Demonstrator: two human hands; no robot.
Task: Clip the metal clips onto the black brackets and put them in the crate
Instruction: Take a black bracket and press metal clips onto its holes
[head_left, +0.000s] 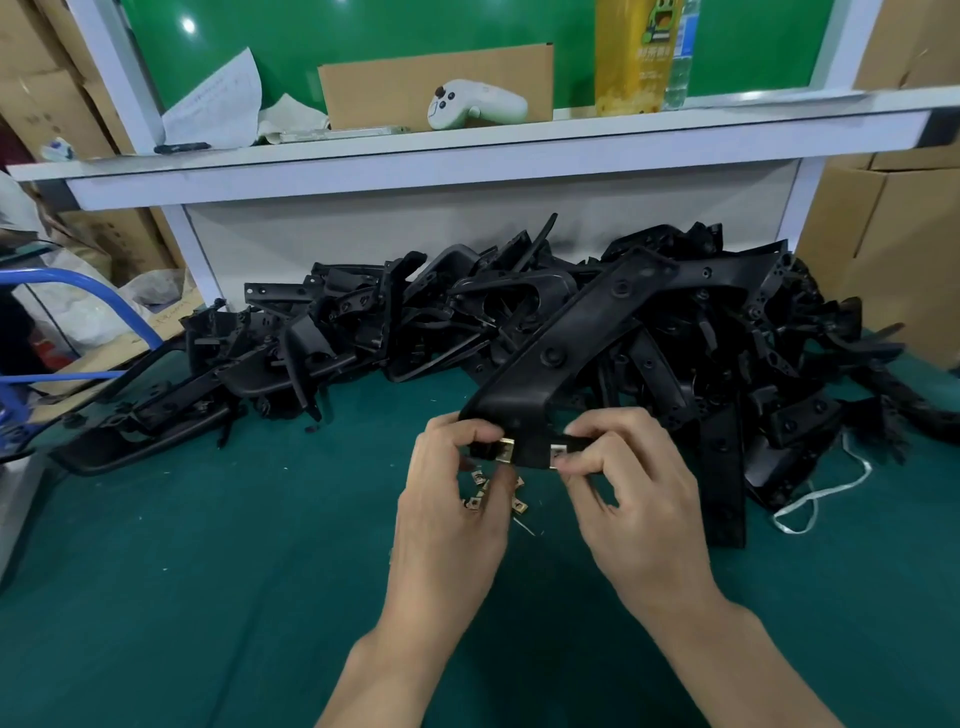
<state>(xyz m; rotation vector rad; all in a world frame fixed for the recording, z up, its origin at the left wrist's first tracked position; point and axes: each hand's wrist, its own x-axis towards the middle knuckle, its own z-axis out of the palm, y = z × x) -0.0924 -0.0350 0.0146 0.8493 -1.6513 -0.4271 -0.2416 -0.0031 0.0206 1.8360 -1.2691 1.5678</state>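
Fingers of L hand curl over near end of long black plastic bracket, thumb & index pinching a small brass-coloured metal clip that sits on bracket's lower edge. R hand mirrors it: fingertips bent down over top of same end, thumb underneath, gripping bracket right at a second, paler clip near the first. Can't tell if that one is fully seated. Both hands clamped tight, no fingers spread.

Forearms come in from bottom of frame & converge, wrists roughly straight, backs of hands up & outward. Bracket is held above dark green table mat, near end at the hands, far end rising away to the right over big heap of black plastic brackets along back of table.

Few loose brass clips lie on mat under L hand, partly hidden by it. White strap lies on mat to the right, by heap. Behind: white shelf w/ white handheld controller & yellow bottle. Cardboard boxes at right.
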